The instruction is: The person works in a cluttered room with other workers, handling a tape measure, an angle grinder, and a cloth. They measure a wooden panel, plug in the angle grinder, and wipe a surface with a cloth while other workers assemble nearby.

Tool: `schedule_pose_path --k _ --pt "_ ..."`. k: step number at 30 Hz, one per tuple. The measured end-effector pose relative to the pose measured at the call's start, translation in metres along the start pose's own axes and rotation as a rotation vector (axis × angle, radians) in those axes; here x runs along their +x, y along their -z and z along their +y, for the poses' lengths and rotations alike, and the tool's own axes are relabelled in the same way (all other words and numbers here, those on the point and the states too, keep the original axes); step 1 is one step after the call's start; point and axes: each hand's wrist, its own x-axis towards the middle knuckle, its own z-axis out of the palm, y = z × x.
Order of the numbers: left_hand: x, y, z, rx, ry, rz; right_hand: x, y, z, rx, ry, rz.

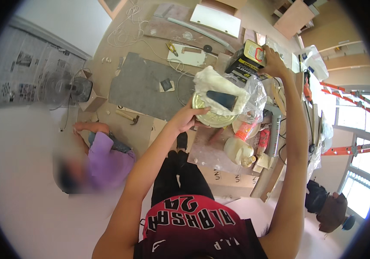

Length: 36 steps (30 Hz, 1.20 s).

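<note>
My left hand [188, 117] grips the rim of a round gold tin [206, 118], held out in front of me. Across it lies a crumpled whitish cloth or wad [208, 82] with a dark flat blade-like piece [223, 100] on top; the tin's inside is mostly hidden. At the upper right, my right hand [274, 64] has its fingers bent against the right side of a black and yellow rectangular adhesive tin [247, 60]. Clear plastic wrap [256, 97] bunches between the two tins.
A person in a purple shirt [109, 159] crouches at the left, near a fan [70, 88] and a hammer [129, 116]. Pliers [172, 48] and white boards lie ahead. To the right stand a plastic jug [239, 151], a caulking gun [274, 131] and an orange ladder [346, 150].
</note>
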Motion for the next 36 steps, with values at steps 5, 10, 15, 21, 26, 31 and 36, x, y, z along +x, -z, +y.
schedule_pose_path --k 5,10,15,21,26,31,36 --pt "-0.033 0.022 0.024 -0.079 -0.026 0.033 0.002 0.041 -0.052 -0.015 -0.159 -0.232" --pt "-0.079 0.081 0.066 -0.071 0.019 0.113 -0.012 0.036 -0.051 0.034 -0.208 0.089" --pt "-0.133 0.163 0.12 -0.02 -0.001 0.295 0.005 0.09 -0.143 0.001 -0.272 0.205" --pt "-0.124 0.256 0.136 0.067 -0.014 0.384 0.073 0.137 -0.244 0.199 -0.411 0.07" --pt "-0.071 0.342 0.137 0.079 0.053 0.386 0.124 -0.011 -0.287 0.348 -0.613 -0.1" --pt "-0.017 0.415 0.087 0.051 0.108 0.449 0.088 -0.21 -0.323 0.616 -0.883 0.015" --pt "0.09 0.445 0.056 0.148 0.176 0.363 0.048 -0.357 -0.316 0.47 -1.168 0.045"
